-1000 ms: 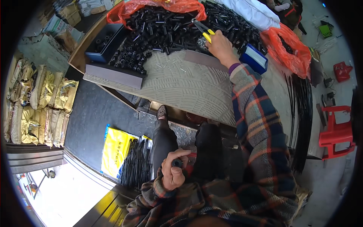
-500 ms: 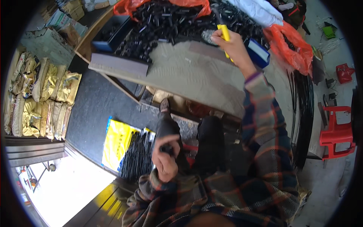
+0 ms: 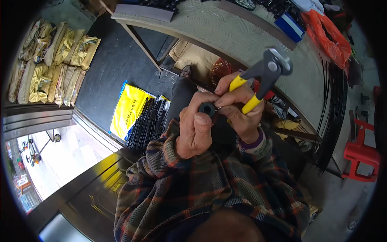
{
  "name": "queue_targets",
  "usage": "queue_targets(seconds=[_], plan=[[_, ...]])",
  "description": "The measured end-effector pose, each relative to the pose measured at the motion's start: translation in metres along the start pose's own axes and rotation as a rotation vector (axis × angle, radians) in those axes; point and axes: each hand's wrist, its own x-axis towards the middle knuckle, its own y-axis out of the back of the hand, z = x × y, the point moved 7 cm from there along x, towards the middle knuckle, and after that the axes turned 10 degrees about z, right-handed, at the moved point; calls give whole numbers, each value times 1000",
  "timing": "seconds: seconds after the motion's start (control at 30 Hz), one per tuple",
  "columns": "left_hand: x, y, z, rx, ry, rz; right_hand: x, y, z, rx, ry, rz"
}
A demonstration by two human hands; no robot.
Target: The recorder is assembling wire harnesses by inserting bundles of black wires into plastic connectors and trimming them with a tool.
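My left hand (image 3: 191, 131) is closed around a short black cylindrical piece (image 3: 207, 109) with a round hole in its upward end. Right beside it, my right hand (image 3: 244, 121) holds a pair of end-cutting pincers (image 3: 276, 67) by its yellow handles. The dark jaws of the tool point up and to the right, away from the black piece. Thumb and forefinger of the right hand pinch together at the piece's right side. Something thin and small seems to show between them, but its kind cannot be made out. Both hands are above my lap.
Ahead stands a worktable (image 3: 193, 26) holding a blue box (image 3: 289, 27) and black parts. A red plastic bag (image 3: 326, 36) and long black strips (image 3: 328, 121) hang at its right. More strips (image 3: 147, 123) lie on a yellow bag (image 3: 129, 109). A red stool (image 3: 360, 155) stands right, stacked sacks (image 3: 52, 68) left.
My right hand has come down from the parts on the table to meet my left hand, bringing the pincers. The left hand has risen, and the view has tilted lower.
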Motion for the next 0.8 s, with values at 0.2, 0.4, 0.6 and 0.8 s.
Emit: queue_targets(seconds=[0.2,0.4,0.6,0.8], plan=[[-9,-6,19,26,-53,-25,-14,3,-14,63,113,7],[-15,-7,19,69,20,-16,-14,3,-32,-73,221,-43],[-11,-7,21,40,-123,19,-18,1,-32,-90,217,7],[-10,21,0,165,-54,163,-23,-22,-9,-91,79,130]])
